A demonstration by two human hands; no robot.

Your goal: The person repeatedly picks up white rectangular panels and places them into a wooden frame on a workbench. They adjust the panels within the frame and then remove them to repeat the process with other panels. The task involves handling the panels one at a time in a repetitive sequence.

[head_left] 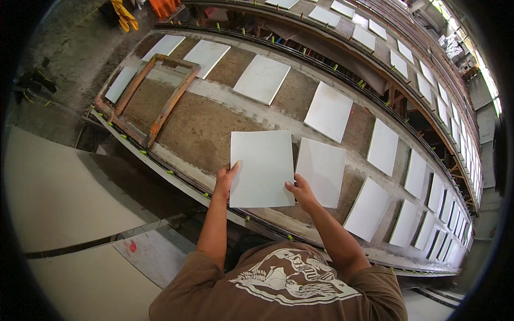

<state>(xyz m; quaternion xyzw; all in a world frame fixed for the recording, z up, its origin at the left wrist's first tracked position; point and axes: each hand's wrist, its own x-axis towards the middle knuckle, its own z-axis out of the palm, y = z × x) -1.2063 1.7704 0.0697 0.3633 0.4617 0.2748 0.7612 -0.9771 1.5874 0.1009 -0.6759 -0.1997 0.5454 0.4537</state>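
Between my hands is a flat white rectangular panel (262, 168), held up over the near edge of a long brown-topped table (201, 125). My left hand (226, 179) grips its left edge, thumb on the upper face and fingers hidden beneath. On the lower right edge, my right hand (301, 190) pinches it the same way. Just right of it lies another white panel (321, 171) on the table, partly shaded. Beyond on the left, a worn wooden frame (176, 96) rests on the tabletop, with a white panel (122, 84) beside its left bar.
White panels (262, 79) lie in two rows along the table, which curves away to the right. Small green pegs (247, 218) line its edges. A second long table (364, 37) with more panels runs behind. Large pale boards (59, 187) are at my left.
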